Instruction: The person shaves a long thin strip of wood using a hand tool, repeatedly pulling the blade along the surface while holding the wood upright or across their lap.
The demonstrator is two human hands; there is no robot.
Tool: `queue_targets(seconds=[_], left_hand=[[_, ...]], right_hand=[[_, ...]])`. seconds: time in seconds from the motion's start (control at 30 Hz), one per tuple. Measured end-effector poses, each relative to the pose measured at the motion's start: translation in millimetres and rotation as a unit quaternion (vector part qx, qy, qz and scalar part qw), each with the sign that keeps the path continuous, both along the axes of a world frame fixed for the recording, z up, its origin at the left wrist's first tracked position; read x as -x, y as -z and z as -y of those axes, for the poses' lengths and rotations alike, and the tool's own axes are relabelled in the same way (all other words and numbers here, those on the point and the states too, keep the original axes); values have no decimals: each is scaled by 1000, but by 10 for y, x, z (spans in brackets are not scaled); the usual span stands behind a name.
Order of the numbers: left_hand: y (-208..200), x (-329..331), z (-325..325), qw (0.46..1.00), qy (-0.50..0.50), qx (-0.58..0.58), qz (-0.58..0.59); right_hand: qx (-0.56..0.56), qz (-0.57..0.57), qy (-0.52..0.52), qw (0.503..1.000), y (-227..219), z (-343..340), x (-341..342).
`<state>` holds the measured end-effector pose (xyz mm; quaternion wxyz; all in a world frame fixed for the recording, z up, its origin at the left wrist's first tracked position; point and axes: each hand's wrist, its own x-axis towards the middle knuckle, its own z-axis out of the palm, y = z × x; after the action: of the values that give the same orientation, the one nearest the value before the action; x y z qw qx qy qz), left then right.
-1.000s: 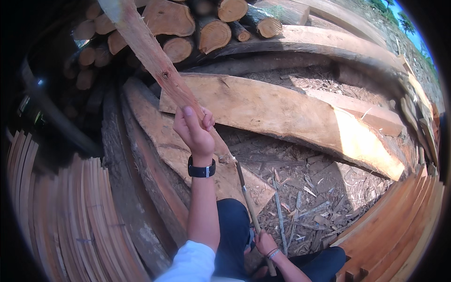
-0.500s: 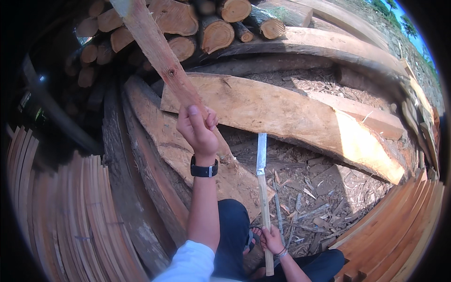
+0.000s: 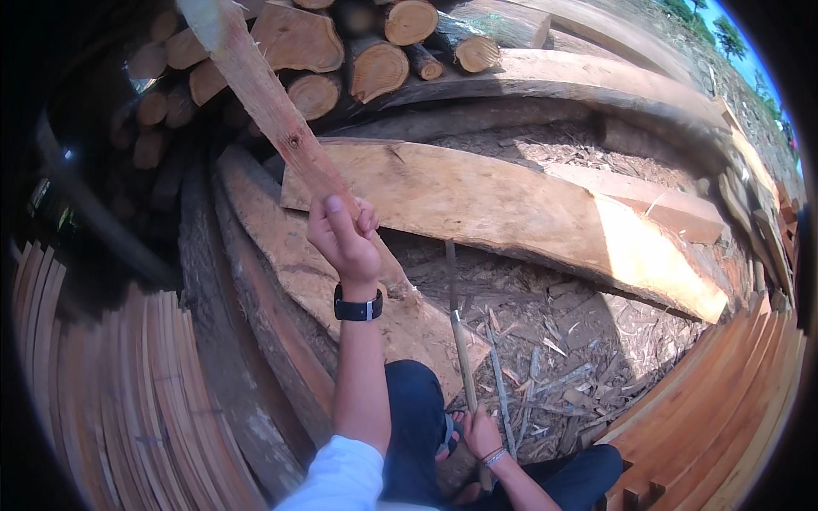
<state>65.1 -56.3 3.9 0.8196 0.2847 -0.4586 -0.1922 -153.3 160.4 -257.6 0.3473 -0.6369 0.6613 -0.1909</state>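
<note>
My left hand (image 3: pixel 345 240), with a dark watch on its wrist, is wrapped round a long narrow board (image 3: pixel 277 106) with a knot and a reddish stretch. The board slants up and away to the far left. Low in the middle, my right hand (image 3: pixel 483 433) grips the wooden handle (image 3: pixel 465 362) of a saw. Its thin blade (image 3: pixel 452 271) points away from me, seen nearly edge-on, its tip by the near edge of a wide rough-edged slab (image 3: pixel 477 200). Another slab (image 3: pixel 439 341) lies under the board, beside my knee.
Cut logs (image 3: pixel 379 70) are piled at the far side, with a long thick beam (image 3: pixel 545 72) beside them. Stacked thin planks (image 3: pixel 141 383) stand at the left, more planks (image 3: pixel 707 409) at the right. Wood chips and sticks (image 3: pixel 554 383) litter the ground near my feet.
The saw has turned from showing its blade's bright flat side to nearly edge-on, and tilts more to the left. My left hand still grips the board; the view has shifted slightly.
</note>
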Motion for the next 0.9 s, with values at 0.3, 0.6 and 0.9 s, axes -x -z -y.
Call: queue_targets(seconds=[0.3,0.6,0.9], left_hand=[[14,-16,-4,1000,-1,-3,-2],[6,-77,-28,1000,-11,-9,-19],[21,-1,1,1000,-13,-1,-26]], right_hand=[[-71,33,-69,995,404,-155,-15],[-459,559,64,688,75,129,321],[-12,16,-49,999,229,-101,-3]])
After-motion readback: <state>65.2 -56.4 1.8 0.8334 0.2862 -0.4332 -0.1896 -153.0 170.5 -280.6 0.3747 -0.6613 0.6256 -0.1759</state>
